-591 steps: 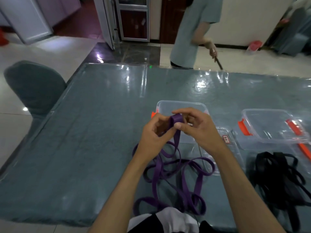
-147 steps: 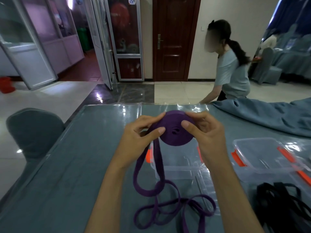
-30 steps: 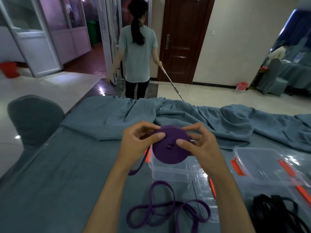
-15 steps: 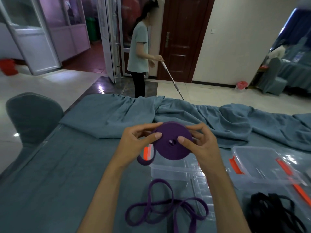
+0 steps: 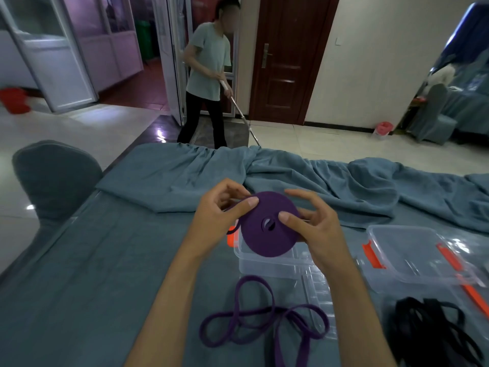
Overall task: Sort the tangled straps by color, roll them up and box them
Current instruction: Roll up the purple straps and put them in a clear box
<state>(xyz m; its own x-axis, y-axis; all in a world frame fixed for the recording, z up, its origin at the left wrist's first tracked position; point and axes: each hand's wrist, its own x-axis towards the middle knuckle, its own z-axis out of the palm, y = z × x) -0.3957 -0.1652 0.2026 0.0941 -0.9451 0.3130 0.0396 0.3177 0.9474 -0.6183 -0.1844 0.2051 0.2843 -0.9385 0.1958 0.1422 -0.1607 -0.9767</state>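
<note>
The purple roll [image 5: 268,225] is pinched above the clear box [image 5: 267,260] in the grip of both the left hand [image 5: 219,221] and right hand [image 5: 315,229], and tension is best kept so the loose strap [image 5: 254,321] is wound flat.

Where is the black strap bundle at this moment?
In the head view, the black strap bundle lies on the table at the lower right, just in front of the clear box with orange latches.

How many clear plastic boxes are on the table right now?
2. One clear box sits just under the purple roll held in both hands; the other is to its right, above the black straps. A flat clear lid lies between them.
</note>
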